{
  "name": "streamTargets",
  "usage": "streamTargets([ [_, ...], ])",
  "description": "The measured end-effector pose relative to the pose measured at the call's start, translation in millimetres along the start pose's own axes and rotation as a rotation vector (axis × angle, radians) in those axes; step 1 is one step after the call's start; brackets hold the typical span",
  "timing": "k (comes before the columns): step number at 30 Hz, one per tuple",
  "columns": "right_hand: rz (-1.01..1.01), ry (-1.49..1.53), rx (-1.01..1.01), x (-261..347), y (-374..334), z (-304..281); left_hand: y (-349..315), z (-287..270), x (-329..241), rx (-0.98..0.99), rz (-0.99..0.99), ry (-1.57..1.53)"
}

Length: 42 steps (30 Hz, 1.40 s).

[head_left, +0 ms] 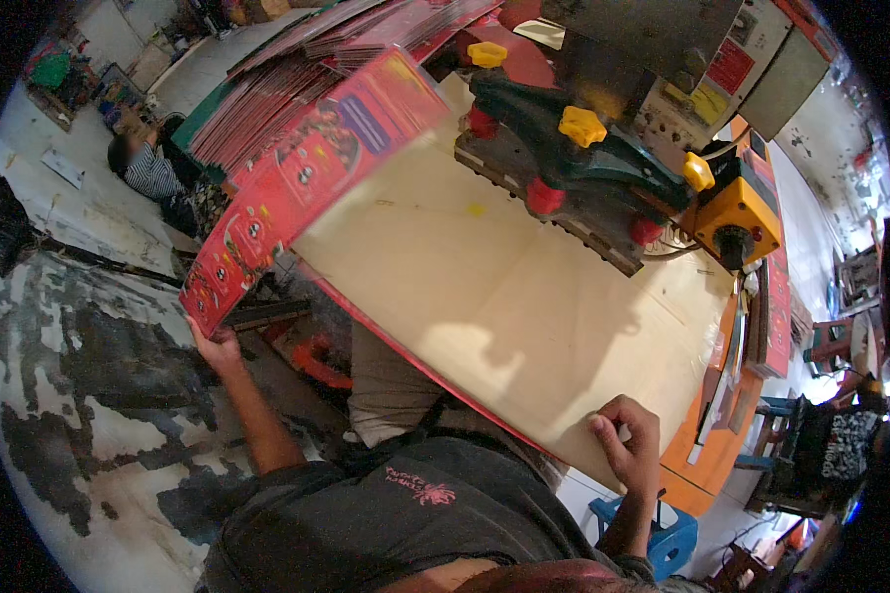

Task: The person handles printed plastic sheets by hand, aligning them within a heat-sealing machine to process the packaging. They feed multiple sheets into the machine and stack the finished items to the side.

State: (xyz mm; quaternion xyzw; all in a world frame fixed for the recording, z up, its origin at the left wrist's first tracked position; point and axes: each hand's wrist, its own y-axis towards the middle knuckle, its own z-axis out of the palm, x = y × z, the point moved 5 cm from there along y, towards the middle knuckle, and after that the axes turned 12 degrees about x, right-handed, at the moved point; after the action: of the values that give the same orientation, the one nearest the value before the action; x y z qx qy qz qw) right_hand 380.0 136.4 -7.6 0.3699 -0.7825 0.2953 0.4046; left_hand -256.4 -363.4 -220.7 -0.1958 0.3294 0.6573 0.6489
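Observation:
My left hand (216,348) grips the lower left end of a long red printed cardboard sheet (302,178). From there the sheet slants up to the right, its far end over the back left part of a cream-coloured work surface (405,267). My right hand (626,441) hovers over or rests on the front right part of this surface; I cannot tell whether it touches. Its fingers are curled in, with the thumb along them, and nothing shows in them. Behind the surface stands a press-like machine (564,148) with a dark green clamp bar, yellow knobs and red cylinders.
Stacks of red printed sheets (257,124) lie at the back left. A yellow control box (742,222) juts out at the machine's right end. Beside the orange table edge (707,460) stands a blue stool (672,542). Another person (153,168) sits low at the far left.

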Motion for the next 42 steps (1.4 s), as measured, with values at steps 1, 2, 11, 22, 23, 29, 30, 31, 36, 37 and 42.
streamTargets([
  [1,-0.033,0.029,0.025,4,-1,5,-5,15,2,0.066,0.034,0.032],
  [2,-0.072,0.132,0.039,9,0,12,-10,33,3,0.1,0.044,0.066],
  [11,-0.177,1.019,0.254,9,14,67,19,130,-6,0.277,-0.289,0.283],
  [22,0.093,0.89,0.437,18,-4,91,42,308,4,0.182,-0.299,0.174],
  [23,0.095,0.937,0.405,21,-4,92,36,327,10,0.214,-0.258,0.118],
  [29,0.0,0.979,0.376,38,17,113,-22,396,81,0.641,-0.539,-0.033],
  [30,-0.023,0.987,0.409,43,20,115,-37,392,91,0.544,-0.545,0.022],
  [31,-0.049,0.997,0.435,47,24,116,-71,408,103,0.452,-0.55,0.077],
  [36,-0.136,0.954,0.52,47,29,127,-158,418,117,0.397,-0.625,0.032],
  [37,-0.128,0.93,0.515,44,28,130,-175,418,112,0.376,-0.658,0.024],
  [42,-0.14,0.888,0.495,42,39,131,-248,415,114,0.295,-0.896,-0.039],
])
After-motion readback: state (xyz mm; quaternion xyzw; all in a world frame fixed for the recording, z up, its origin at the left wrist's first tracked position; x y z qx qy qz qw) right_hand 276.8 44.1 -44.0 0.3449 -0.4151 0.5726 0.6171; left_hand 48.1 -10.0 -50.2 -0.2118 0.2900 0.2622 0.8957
